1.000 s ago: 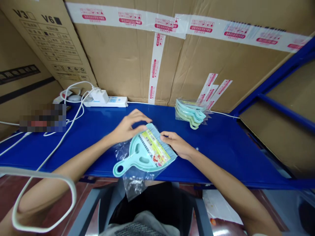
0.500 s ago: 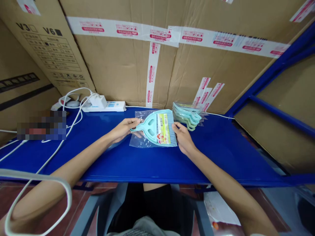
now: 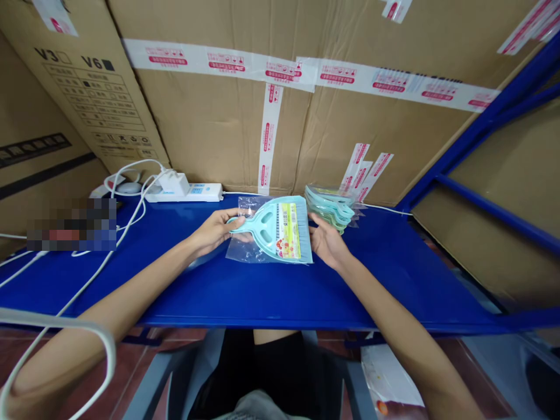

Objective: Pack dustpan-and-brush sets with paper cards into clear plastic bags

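Observation:
A light-blue dustpan and brush set [image 3: 266, 227] in a clear plastic bag is held above the blue table, its handle pointing left and its bristles right. My left hand [image 3: 216, 230] pinches the handle end through the bag. At the bristle edge is my right hand [image 3: 327, 239], its fingers partly behind the bag and gripping that side. A yellow label with red pictures covers the middle of the set. Just behind my right hand lies a stack of bagged dustpan sets [image 3: 330, 204], light blue with a green one low down.
A white power strip [image 3: 205, 192] with a plug and cables lies at the back left of the blue table [image 3: 262, 297]. One white cable [image 3: 107, 350] loops across the left foreground. Taped cardboard [image 3: 210, 128] stands behind; a blue metal frame [image 3: 490, 233] is at right.
The bagged set has shifted very slightly left with both hands. My right thumb has slid from the front of the bristles to their edge.

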The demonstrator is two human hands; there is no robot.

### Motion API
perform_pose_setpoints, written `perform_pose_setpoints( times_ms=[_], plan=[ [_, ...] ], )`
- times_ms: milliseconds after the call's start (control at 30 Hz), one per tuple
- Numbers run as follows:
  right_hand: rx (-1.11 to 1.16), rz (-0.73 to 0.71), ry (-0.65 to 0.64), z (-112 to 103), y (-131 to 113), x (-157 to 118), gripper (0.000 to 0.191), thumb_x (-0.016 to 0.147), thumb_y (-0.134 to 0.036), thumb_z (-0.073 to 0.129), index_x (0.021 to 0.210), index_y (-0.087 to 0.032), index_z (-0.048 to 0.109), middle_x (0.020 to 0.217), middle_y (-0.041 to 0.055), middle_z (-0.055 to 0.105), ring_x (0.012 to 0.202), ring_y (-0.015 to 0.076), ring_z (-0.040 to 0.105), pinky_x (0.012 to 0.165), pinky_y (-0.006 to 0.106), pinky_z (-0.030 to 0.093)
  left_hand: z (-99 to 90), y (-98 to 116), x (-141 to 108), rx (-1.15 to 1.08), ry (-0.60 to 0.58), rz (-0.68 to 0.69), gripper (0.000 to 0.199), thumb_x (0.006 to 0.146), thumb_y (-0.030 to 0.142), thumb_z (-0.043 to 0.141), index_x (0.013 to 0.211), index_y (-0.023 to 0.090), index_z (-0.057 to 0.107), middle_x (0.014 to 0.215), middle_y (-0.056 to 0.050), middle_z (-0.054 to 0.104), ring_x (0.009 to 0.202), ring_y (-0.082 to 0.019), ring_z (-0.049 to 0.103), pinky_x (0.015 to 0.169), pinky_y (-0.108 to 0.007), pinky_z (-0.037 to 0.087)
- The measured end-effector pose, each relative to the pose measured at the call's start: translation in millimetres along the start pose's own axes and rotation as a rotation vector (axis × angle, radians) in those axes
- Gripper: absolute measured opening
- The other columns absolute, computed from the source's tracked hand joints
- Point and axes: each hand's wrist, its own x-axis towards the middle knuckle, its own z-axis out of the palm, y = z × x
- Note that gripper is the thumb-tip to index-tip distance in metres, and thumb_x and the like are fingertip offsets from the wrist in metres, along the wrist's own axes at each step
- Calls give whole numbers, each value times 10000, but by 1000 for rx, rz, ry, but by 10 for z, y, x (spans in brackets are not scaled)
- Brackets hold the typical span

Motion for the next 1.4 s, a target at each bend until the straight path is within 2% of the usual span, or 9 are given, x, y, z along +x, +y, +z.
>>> perform_pose_setpoints(
  times_ms=[200,433,733,867,933,1000,1100,1233,1400],
  plan=[
    [18,-66,50,-8,25,15,336,819,-420,861,991,-212,662,586,-84,542,495,103,510,491,212,489,-36,-63,46,27,27,-78,559,770,451,962,1202,139,792,1044,-102,833,819,-228,816,819,-379,719],
    [-59,-89,258,-29,-96,21,151,1021,-195,615,1095,-140,735,898,98,810,687,162,746,552,243,601,-156,-15,58,49,-41,-134,539,833,436,918,1245,119,779,1005,-145,841,915,-268,828,856,-371,703],
    [-172,-64,181,-98,-31,68,161,1047,-205,587,1034,-146,736,820,80,788,562,131,695,476,213,566,-208,155,-45,177,-284,-380,543,817,401,905,1270,130,774,1063,-184,833,862,-296,829,784,-375,669],
    [-234,-98,113,-141,77,129,142,1002,-301,689,1011,-163,720,784,59,762,573,138,691,502,238,598,-272,37,50,458,-20,-169,459,768,373,899,1152,139,803,960,-127,841,818,-248,797,678,-303,609],
    [-250,-104,79,-143,112,146,204,949,-362,765,979,-165,722,751,47,742,561,139,678,477,236,585,-292,-16,109,579,159,10,382,761,368,885,1064,146,813,974,-118,840,901,-255,787,753,-324,607],
    [-264,-84,22,-123,129,142,278,898,-422,819,962,-168,725,729,40,729,550,144,671,452,238,570,-281,-44,141,617,229,139,359,795,411,858,1040,153,812,1042,-123,835,1001,-261,773,889,-366,595],
    [-297,-29,-116,-48,148,98,360,867,-493,836,994,-177,721,757,47,746,573,159,691,445,247,572,-196,-58,122,482,132,165,459,822,491,855,1121,150,787,1145,-136,814,1025,-250,761,957,-392,576],
    [-357,30,-269,89,212,22,429,870,-563,818,1027,-173,729,739,44,739,580,162,694,440,243,565,-12,-85,49,307,-118,15,555,859,513,851,1261,147,742,1167,-149,799,963,-229,759,855,-349,579],
    [-379,101,-307,154,264,-15,409,894,-555,801,1024,-170,761,735,39,740,566,152,678,459,240,547,147,-136,19,286,-240,-78,521,851,411,867,1296,163,762,1037,-113,811,873,-215,742,762,-311,550]
  ],
)
